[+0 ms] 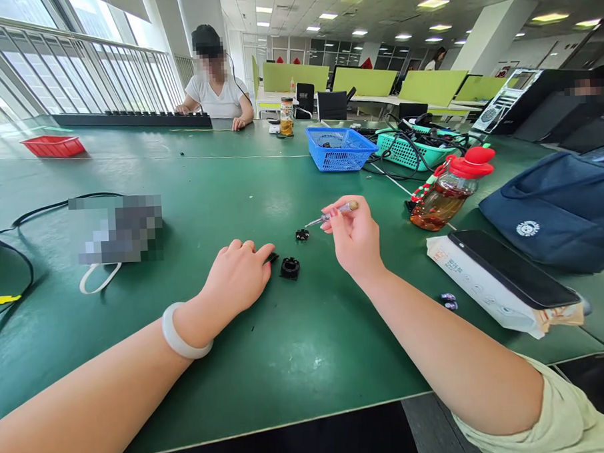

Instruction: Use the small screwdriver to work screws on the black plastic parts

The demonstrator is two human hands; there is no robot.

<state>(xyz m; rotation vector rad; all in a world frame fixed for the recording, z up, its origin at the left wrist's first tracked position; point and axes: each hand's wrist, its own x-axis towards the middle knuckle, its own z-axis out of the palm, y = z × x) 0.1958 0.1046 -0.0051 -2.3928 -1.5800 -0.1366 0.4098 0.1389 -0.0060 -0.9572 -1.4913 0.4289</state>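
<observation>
My right hand (355,241) pinches a small screwdriver (339,212) with a clear handle. Its thin tip points left, just above a small black part (302,235) with light spots on the table. My left hand (240,274) is low over the tabletop, fingers partly curled. A dark flat piece (272,257) sticks out from between its fingers; the rest of that piece is hidden. Just right of this hand lies a black square part with a round ring (290,268), touched by neither hand.
On the green table (288,360) are a blue basket (341,151), a teal basket of cables (409,152), a red-lidded bottle (443,193), a phone (518,267) on a tissue pack, a navy bag (556,209) and a red tray (53,146). A person (216,90) sits opposite.
</observation>
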